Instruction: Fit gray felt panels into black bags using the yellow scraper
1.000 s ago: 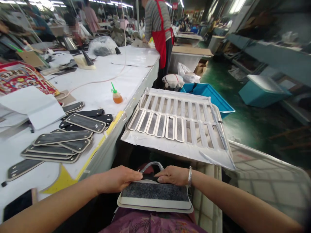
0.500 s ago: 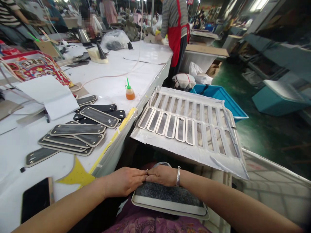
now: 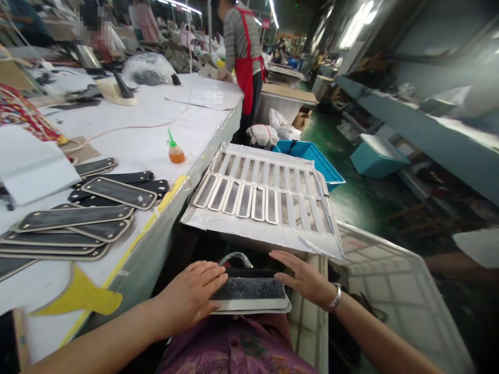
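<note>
Laid left hand (image 3: pixel 195 291) on grey panel (image 3: pixel 249 289), spread right hand (image 3: pixel 306 280) at its other end

Rested left fingers over the panel's left end, close together and slightly bent, thumb lower down by the pale border. Could not tell pinching from mere resting — underside hidden. Held right hand wide open, fingers stretched forward, thumb well apart from them at the panel's upper right corner; could not tell touching from hovering. Wore a silver bracelet (image 3: pixel 336 297) on the right wrist.

Had the panel lying crosswise just in front of a purple shirt (image 3: pixel 234 345), with a looped handle (image 3: pixel 236 256) arching up right behind it. Saw a slotted white board (image 3: pixel 249 232) farther ahead, bearing six pale-rimmed strips (image 3: pixel 244 201) side by side in its nearer row. Noted a big white crate (image 3: pixel 390 291) to the right, and a blue bin (image 3: pixel 327 174) past the board.

Had a white table (image 3: pixel 144 150) on the left — on it, a heap of dark straps (image 3: pixel 78 215), a yellow cutout (image 3: pixel 78 296) at the edge, and a small green-topped bottle (image 3: pixel 176 155) of amber liquid. Glimpsed a person in a red apron (image 3: pixel 245 83) at the table's far end.
</note>
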Available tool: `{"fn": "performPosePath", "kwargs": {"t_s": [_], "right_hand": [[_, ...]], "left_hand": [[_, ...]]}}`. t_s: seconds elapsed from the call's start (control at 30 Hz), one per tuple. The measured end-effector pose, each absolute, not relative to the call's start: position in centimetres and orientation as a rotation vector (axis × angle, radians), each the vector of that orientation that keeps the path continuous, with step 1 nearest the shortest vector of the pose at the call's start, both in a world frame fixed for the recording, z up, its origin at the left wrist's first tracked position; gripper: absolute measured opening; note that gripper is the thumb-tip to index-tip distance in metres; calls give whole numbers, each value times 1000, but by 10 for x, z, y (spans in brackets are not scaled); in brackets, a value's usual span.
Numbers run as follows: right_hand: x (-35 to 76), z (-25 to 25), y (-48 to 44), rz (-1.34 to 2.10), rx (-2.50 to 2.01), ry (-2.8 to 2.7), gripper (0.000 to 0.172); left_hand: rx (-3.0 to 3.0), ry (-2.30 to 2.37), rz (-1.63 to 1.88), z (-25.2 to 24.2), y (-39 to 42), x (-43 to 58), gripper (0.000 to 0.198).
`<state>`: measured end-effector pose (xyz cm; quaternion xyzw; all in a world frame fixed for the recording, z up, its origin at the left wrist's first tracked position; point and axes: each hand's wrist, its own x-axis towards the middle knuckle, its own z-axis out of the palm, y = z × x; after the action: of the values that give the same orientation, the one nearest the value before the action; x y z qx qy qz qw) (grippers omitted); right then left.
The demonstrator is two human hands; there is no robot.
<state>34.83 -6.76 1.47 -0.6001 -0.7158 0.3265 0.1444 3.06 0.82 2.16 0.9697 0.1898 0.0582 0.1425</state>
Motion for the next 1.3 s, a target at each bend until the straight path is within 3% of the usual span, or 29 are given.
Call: {"fn": "performPosePath", "kwargs": {"t_s": [0.1, 0.27, 0.5, 0.93, 1.3], "right_hand": [[338, 7, -126, 574, -1753, -1962, 43], [313, -25, -169, 227, -1730, -1860, 17], [304, -39, -165, -39, -1636, -1775, 17], [288, -42, -161, -19, -1768, -1592, 16], [289, -36, -153, 377, -1949, -1453, 10]], "left_hand": [[2703, 439, 216, 17, -24, 64, 49], [2674, 548, 186, 8, -55, 104, 27], [2702, 772, 238, 5, -68, 114, 13], [2605, 894, 224, 9, -69, 127, 13], [2600, 973, 93, 14, -60, 136, 10]]}}
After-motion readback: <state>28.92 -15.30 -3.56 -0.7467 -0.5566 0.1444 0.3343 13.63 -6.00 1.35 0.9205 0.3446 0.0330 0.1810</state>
